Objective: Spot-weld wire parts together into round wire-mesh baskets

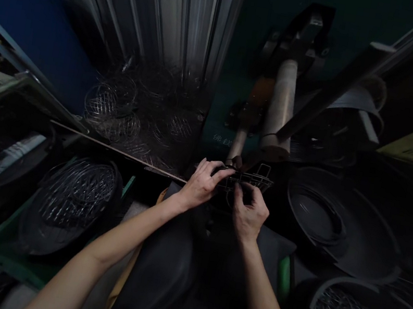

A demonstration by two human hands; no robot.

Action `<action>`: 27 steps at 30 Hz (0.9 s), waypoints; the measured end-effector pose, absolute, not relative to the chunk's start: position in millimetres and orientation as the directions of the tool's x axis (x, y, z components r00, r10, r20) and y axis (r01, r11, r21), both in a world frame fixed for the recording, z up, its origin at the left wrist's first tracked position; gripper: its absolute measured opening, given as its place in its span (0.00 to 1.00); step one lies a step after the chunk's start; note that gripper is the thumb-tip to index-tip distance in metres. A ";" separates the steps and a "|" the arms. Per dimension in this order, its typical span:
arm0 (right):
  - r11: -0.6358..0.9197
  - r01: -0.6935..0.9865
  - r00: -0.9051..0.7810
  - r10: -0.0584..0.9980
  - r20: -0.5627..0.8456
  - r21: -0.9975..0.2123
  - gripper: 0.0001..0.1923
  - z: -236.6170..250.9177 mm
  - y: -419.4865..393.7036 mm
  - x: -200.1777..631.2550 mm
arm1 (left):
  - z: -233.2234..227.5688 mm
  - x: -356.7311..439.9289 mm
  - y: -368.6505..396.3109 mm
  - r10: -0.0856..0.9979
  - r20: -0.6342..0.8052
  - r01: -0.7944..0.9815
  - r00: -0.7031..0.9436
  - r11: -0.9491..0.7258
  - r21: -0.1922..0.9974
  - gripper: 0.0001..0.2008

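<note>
Both your hands had hold of the wire frame (262, 182), just below the machine's lower rod (237, 145); the left hand (202, 183) closed on its left end, one digit stretched along it, the others bent; the right hand (250, 212) pinched its near side, thumb and curled fingers almost together; the tray edge (120, 150) ran near your left hand; open room separated your right hand from the black tub (368, 250); forearms angled inward, backs of hands up.
</note>
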State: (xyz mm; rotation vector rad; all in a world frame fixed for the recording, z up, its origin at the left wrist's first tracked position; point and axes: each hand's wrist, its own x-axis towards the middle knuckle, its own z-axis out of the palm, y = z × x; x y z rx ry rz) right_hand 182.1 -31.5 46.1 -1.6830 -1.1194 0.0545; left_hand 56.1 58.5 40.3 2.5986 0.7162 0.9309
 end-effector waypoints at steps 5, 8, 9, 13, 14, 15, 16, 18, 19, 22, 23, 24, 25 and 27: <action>0.008 0.650 0.550 0.685 0.478 -0.760 0.13 46.0 -30.8 181.6 | 38.4 55.9 60.1 0.517 0.540 0.367 0.664 -0.855 0.366 0.27; -0.025 0.658 0.547 0.702 0.455 -0.753 0.15 44.7 -31.6 182.2 | 38.5 56.0 60.7 0.525 0.524 0.394 0.670 -0.851 0.348 0.27; -0.039 0.662 0.545 0.710 0.446 -0.748 0.16 43.8 -31.7 182.5 | 38.9 55.9 61.0 0.528 0.516 0.399 0.675 -0.849 0.346 0.26; -0.080 0.670 0.551 0.720 0.422 -0.738 0.18 37.8 -28.3 181.0 | 39.2 53.5 63.2 0.514 0.516 0.382 0.685 -0.857 0.347 0.24; -0.082 0.666 0.554 0.721 0.417 -0.742 0.18 36.8 -26.6 179.8 | 38.4 52.7 64.4 0.502 0.528 0.368 0.685 -0.864 0.344 0.24; -0.076 0.660 0.552 0.724 0.413 -0.747 0.18 36.6 -25.0 178.3 | 37.1 52.1 66.0 0.487 0.543 0.351 0.684 -0.872 0.340 0.24; -0.063 0.653 0.547 0.729 0.412 -0.755 0.18 37.7 -24.4 176.9 | 35.6 51.9 67.9 0.473 0.559 0.335 0.682 -0.880 0.336 0.25; -0.030 0.630 0.550 0.722 0.419 -0.776 0.17 44.2 -29.7 175.9 | 32.4 52.4 71.6 0.451 0.586 0.306 0.673 -0.891 0.335 0.26; -0.019 0.620 0.562 0.708 0.427 -0.785 0.16 49.2 -37.8 177.0 | 31.2 52.8 72.8 0.448 0.594 0.296 0.668 -0.893 0.340 0.26; -0.090 0.605 0.656 0.619 0.431 -0.791 0.19 62.4 -92.3 194.0 | 31.3 50.1 69.4 0.449 0.625 0.264 0.639 -0.891 0.370 0.28; -0.166 0.603 0.703 0.574 0.421 -0.780 0.20 62.9 -120.0 206.4 | 32.7 47.2 65.1 0.448 0.631 0.250 0.634 -0.890 0.381 0.27; -0.269 0.590 0.755 0.517 0.402 -0.761 0.20 60.0 -150.7 222.7 | 34.9 43.6 59.2 0.446 0.629 0.235 0.637 -0.889 0.393 0.27; -0.410 0.554 0.813 0.455 0.364 -0.725 0.21 53.6 -182.9 242.5 | 37.7 39.5 51.6 0.444 0.613 0.221 0.654 -0.886 0.406 0.26; -0.681 0.444 0.896 0.355 0.268 -0.582 0.23 31.0 -245.3 287.0 | 44.8 32.2 33.5 0.454 0.526 0.218 0.720 -0.866 0.449 0.26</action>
